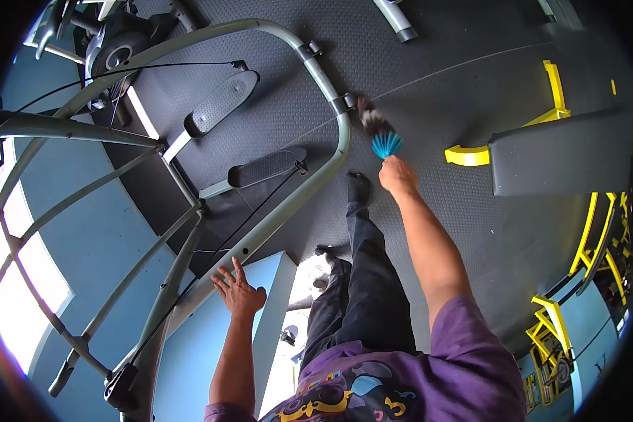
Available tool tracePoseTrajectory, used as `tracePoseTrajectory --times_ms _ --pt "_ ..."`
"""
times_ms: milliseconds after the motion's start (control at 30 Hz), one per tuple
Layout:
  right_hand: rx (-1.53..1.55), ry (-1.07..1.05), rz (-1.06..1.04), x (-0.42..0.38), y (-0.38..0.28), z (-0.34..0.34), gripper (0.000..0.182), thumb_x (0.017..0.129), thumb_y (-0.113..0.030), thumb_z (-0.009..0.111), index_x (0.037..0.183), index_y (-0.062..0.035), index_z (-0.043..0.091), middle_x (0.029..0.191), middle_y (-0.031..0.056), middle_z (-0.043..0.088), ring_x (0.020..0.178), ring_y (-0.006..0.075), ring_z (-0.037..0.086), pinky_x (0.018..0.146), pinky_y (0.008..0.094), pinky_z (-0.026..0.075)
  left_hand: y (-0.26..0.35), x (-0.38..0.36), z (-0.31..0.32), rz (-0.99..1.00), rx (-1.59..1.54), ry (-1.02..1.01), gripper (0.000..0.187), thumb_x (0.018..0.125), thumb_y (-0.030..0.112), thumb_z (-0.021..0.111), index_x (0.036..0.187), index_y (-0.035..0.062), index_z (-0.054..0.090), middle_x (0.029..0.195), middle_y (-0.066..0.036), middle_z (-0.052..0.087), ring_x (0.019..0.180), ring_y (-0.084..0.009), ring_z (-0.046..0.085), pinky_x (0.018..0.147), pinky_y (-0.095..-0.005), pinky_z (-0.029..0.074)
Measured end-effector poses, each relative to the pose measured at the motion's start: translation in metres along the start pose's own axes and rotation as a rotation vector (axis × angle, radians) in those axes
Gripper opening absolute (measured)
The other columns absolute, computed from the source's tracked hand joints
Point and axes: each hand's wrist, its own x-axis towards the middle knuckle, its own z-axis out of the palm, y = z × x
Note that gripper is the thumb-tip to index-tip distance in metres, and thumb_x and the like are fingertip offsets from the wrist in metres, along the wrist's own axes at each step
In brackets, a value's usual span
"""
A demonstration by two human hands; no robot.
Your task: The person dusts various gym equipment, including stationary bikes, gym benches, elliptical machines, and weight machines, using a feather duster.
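Note:
My right hand (399,174) is closed around the handle end of a duster (375,126) with a blue fan-shaped collar and dark, whitish feathers. The duster's tip is beside a clamp on the curved grey frame (340,133) of an exercise machine; whether they touch I cannot tell. My left hand (239,291) has its fingers spread and holds nothing. It is beside the frame's lower tube, its fingertips close to the metal.
Two foot pedals (221,103) lie inside the machine's frame, with thin black cables crossing over. To the right stands a black padded bench (561,153) with yellow legs. More yellow equipment (552,323) is at the lower right. A blue wall (109,243) runs along the left.

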Motion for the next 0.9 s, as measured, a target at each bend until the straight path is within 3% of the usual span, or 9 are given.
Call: tracePoseTrajectory --times_ms 167,367,500,600,700,800,867,900 --pt "-0.165 -0.208 -0.193 -0.067 -0.001 0.006 0.037 0.099 -0.033 0.045 0.115 -0.0073 0.067 0.117 0.0220 0.066 0.112 0.0394 0.063 0.096 0.0512 0.050 0.003 0.004 0.006 -0.015 0.008 0.024 0.105 0.074 0.028 0.067 0.159 0.0160 0.007 0.162 -0.028 0.008 0.148 -0.0499 0.000 0.122 -0.0493 0.003" --pt "-0.081 -0.062 -0.032 0.035 -0.002 0.034 0.035 0.099 -0.029 0.046 0.115 -0.0077 0.067 0.119 0.0198 0.067 0.114 0.0367 0.063 0.094 0.0489 0.052 0.010 0.009 0.017 -0.065 0.052 0.040 0.102 0.076 0.028 0.066 0.159 0.0145 0.009 0.162 -0.028 0.006 0.148 -0.0504 -0.001 0.122 -0.0496 0.002" --pt "-0.055 -0.052 -0.080 0.029 -0.013 0.056 0.031 0.098 -0.023 0.046 0.109 -0.0047 0.068 0.112 0.0201 0.069 0.109 0.0386 0.065 0.091 0.0484 0.054 0.010 0.012 0.023 -0.078 0.080 0.068 0.101 0.077 0.030 0.066 0.159 0.0135 0.009 0.161 -0.029 0.005 0.148 -0.0507 -0.002 0.122 -0.0499 0.001" --pt "0.021 -0.021 -0.136 -0.040 0.011 0.101 0.036 0.102 -0.026 0.037 0.101 -0.0042 0.065 0.105 0.0230 0.069 0.099 0.0423 0.066 0.083 0.0524 0.053 0.013 0.008 0.016 -0.094 0.039 0.057 0.097 0.075 0.023 0.060 0.159 0.0134 0.013 0.163 -0.026 0.006 0.148 -0.0500 -0.002 0.121 -0.0494 -0.001" --pt "0.157 -0.103 -0.344 -0.123 0.040 0.139 0.031 0.101 -0.028 0.041 0.104 -0.0022 0.059 0.092 0.0292 0.067 0.092 0.0460 0.065 0.081 0.0561 0.051 0.018 -0.001 -0.001 -0.093 -0.024 0.044 0.098 0.073 0.025 0.061 0.159 0.0122 0.015 0.162 -0.026 0.007 0.148 -0.0520 -0.002 0.121 -0.0523 -0.001" --pt "0.214 -0.143 -0.448 -0.179 0.040 0.119 0.035 0.100 -0.032 0.045 0.101 -0.0007 0.060 0.094 0.0295 0.067 0.093 0.0476 0.064 0.082 0.0565 0.050 0.012 -0.004 -0.010 -0.076 -0.123 0.068 0.098 0.073 0.035 0.065 0.158 0.0142 0.019 0.162 -0.025 0.011 0.147 -0.0532 0.001 0.120 -0.0544 0.002" --pt "0.249 -0.285 -0.363 -0.186 0.044 0.098 0.037 0.099 -0.034 0.048 0.097 0.0004 0.062 0.098 0.0296 0.067 0.096 0.0490 0.063 0.085 0.0563 0.050 0.006 -0.007 -0.012 -0.013 -0.204 0.102 0.098 0.074 0.044 0.066 0.157 0.0166 0.023 0.162 -0.022 0.017 0.148 -0.0503 0.007 0.120 -0.0547 0.007" --pt "0.139 -0.144 -0.404 -0.185 0.044 0.086 0.036 0.098 -0.032 0.048 0.095 0.0005 0.064 0.100 0.0284 0.067 0.099 0.0478 0.063 0.087 0.0545 0.050 0.002 -0.007 -0.008 -0.012 -0.224 0.121 0.098 0.074 0.044 0.066 0.157 0.0166 0.023 0.162 -0.022 0.017 0.148 -0.0503 0.007 0.120 -0.0547 0.007"
